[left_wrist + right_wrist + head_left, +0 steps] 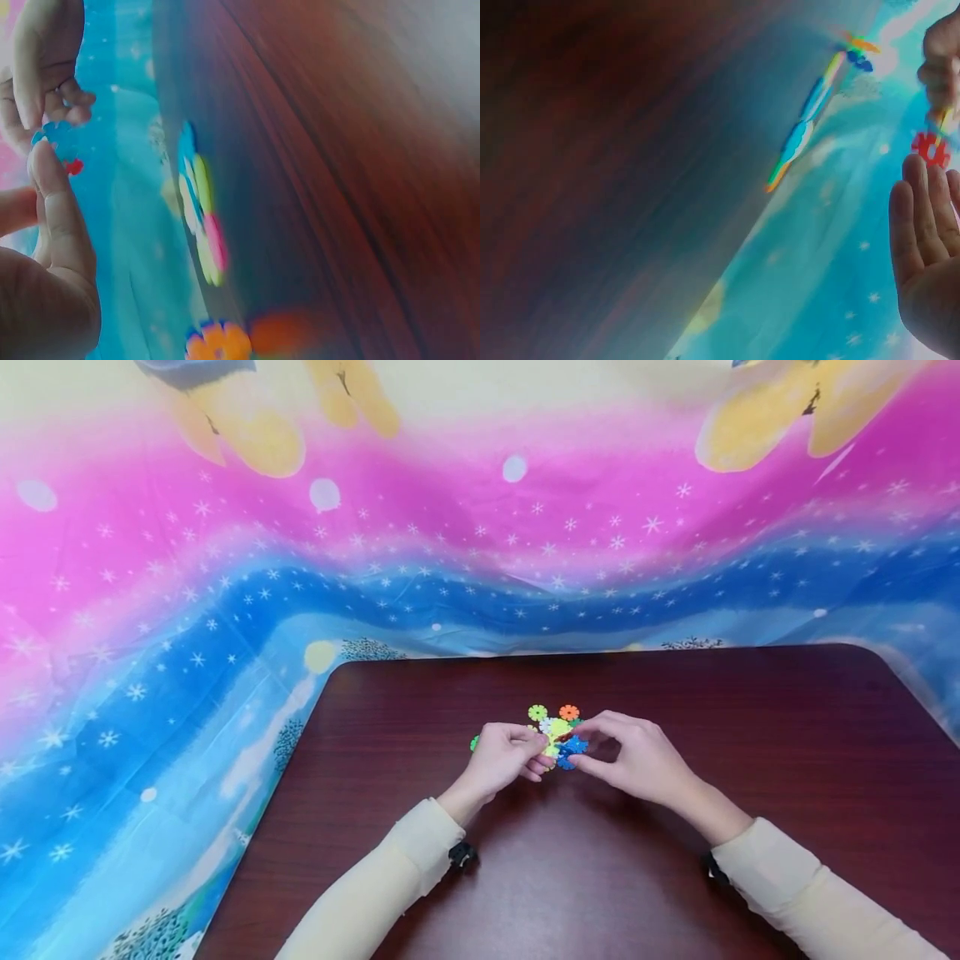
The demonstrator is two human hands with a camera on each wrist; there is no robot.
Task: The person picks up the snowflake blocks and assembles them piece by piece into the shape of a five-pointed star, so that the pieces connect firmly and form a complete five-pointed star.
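Observation:
My left hand (504, 758) pinches small notched plastic discs between thumb and fingers; a blue disc (56, 133) shows at its fingertips in the left wrist view. From the other side, my right hand (637, 756) meets them, thumb and forefinger bent toward the same pieces. A red notched disc (931, 149) shows by the right fingertips in the right wrist view. Between the hands, blue discs (576, 745) overlap others in the head view, so which are held and which lie on the table is partly hidden.
Just beyond the hands lie a yellow-green disc (537, 712) and an orange disc (569, 712) on the dark brown table (750, 735). A green disc (474, 742) peeks out left of the left hand. Behind the table hangs a pink and blue patterned cloth (450, 543).

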